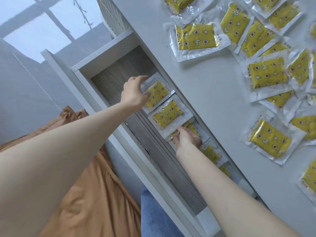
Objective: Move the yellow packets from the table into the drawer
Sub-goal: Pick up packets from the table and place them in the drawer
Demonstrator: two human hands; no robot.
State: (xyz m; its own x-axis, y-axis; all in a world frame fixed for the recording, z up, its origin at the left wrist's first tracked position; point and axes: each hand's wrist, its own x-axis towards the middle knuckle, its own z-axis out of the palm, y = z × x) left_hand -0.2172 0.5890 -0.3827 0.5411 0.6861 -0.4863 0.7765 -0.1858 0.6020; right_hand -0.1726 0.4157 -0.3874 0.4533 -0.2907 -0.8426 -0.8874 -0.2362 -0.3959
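Note:
An open white drawer (82,69) with a grey wood-grain bottom runs along the table's edge. Several yellow packets in clear wrap lie in a row along its right side. My left hand (134,93) pinches the edge of the farthest packet (156,94) in that row. A second packet (168,115) lies just below it. My right hand (187,139) rests with spread fingers on a third packet (190,128), partly hiding it. More packets (211,153) continue toward me. On the white table (205,103) many yellow packets (267,75) lie scattered at the right.
Orange fabric (89,194) lies at the lower left beside the drawer front. Blue jeans (153,214) show below the drawer. A white slatted frame (112,16) stands at the far end of the table. Bare table surface lies between the drawer and the scattered packets.

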